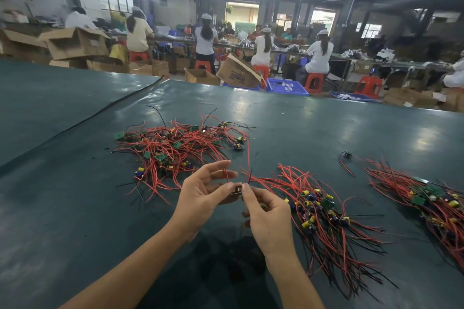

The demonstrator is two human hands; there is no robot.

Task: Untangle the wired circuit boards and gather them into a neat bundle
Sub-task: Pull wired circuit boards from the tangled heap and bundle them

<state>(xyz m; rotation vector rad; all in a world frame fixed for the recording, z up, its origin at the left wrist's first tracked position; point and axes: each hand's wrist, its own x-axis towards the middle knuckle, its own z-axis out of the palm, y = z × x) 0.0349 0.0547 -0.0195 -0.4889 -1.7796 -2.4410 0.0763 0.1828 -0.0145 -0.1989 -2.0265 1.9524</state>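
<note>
Fingers (247,192) of the right hand (266,218) pinch one end of a small circuit board (236,189). The left hand (200,195) grips the other end with its thumb, its upper fingers spread. The board is held just nearer than the tangled pile (180,148), its wires (249,163) standing up. To the right of the pile lie a straightened bundle (324,211) and, farther right, a second bundle (431,203).

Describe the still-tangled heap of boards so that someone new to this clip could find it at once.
Start at the dark green table. Three heaps of red-wired boards lie on it; the tangled heap is farthest left, beyond the left hand. Its wires loop every way, while the middle bundle and the right bundle have wires lying roughly one way.
</note>
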